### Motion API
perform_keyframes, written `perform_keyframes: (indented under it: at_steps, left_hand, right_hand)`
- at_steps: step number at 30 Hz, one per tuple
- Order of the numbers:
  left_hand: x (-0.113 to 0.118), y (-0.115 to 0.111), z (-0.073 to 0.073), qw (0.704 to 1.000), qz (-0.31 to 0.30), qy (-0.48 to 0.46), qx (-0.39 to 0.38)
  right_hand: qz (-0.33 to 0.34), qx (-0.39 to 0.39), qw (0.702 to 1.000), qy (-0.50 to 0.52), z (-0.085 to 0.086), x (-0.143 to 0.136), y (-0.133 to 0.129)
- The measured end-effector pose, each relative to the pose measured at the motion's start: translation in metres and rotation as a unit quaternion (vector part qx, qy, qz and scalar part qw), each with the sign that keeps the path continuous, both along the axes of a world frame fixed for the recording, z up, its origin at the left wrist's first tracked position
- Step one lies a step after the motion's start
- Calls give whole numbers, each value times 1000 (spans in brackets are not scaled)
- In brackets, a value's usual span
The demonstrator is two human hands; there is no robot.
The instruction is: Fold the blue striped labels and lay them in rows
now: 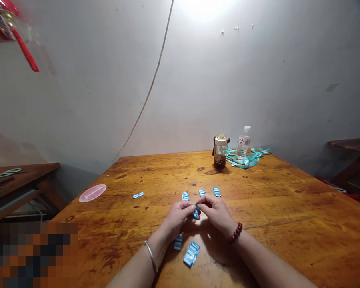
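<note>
Closest to me on the wooden table (pixel 105 228), between my forearms, lies a near blue-and-white bundle (pixel 191 254), slanting from near left to far right. Beyond it, lifted between my hands, is the small blue-and-white piece (pixel 196 213): it sits right of my left thumb tip and near side of my right fingertips, its long axis leaning from near left to far right, with both hands about equally close. My left hand (pixel 177 216) pinches it between thumb and curled fingers; my right hand (pixel 218 212) has thumb and forefinger pressed together on its far end. Left to right, I count one pair of scissors (pixel 8 173) on the side table (pixel 45 170), one round pink sign (pixel 93 193) marked 1, one loose blue-and-white strip (pixel 138 195) lying apart, one silver bangle (pixel 150 256) on my left wrist, one blue-and-white stack (pixel 178 243) beside that wrist, three far blue-and-white bundles (pixel 217 192) in a row past my fingers, one lidded drinking cup (pixel 220 152) with dark contents, one dark red bead bracelet (pixel 236 232) on my right wrist, one clear water bottle (pixel 243 143) and one tangle of turquoise ribbon (pixel 252 161) around its foot. How many pieces make up each bundle, I cannot tell.
</note>
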State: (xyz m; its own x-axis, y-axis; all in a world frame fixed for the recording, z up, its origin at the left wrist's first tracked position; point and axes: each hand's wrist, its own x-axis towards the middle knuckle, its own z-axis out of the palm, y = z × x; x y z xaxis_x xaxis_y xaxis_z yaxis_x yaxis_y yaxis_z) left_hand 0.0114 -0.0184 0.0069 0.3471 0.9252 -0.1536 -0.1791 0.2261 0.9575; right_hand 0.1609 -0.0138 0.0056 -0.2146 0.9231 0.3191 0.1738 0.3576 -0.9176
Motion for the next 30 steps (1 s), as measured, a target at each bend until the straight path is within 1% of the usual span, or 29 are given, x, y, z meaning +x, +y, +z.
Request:
perform_keyframes:
  at_steps: [3,5,7,10,12,16,19,21,23,25,27,30]
  left_hand:
    - [-2,0,-1,996,3,-58,-74]
    - [-3,0,-1,990,-15,-87,-112]
    - [-4,-1,-3,984,-35,-115,-128]
    - [-4,0,-5,981,-40,-148,-121]
    - [-4,0,-6,981,-33,-154,-114]
    - [-4,0,-5,983,-27,-149,-100]
    - [-3,-1,-2,988,-27,-125,-83]
    - [-1,-1,-1,995,-16,-81,-62]
    - [1,-1,-1,999,3,-28,-21]
    - [2,0,-2,1000,19,6,16]
    - [2,1,-2,999,25,8,29]
    - [0,2,-1,999,33,-22,17]
  right_hand:
    - [-13,-6,999,42,1,0,0]
    - [-19,-3,998,58,-1,-1,0]
    - [-10,-6,998,67,-3,-3,0]
    - [3,-3,998,61,-6,-6,0]
    - [1,18,998,52,-6,-8,-1]
    - [-9,75,997,24,-4,-8,-4]
    - [-21,82,996,8,-3,-6,-5]
    - [-36,56,997,27,-2,-5,-3]
    - [-46,17,997,58,-2,-4,-1]
    - [-38,-28,995,92,-2,-3,2]
    - [-14,-79,989,126,-2,-3,3]
    - [15,-137,976,171,-2,-3,3]
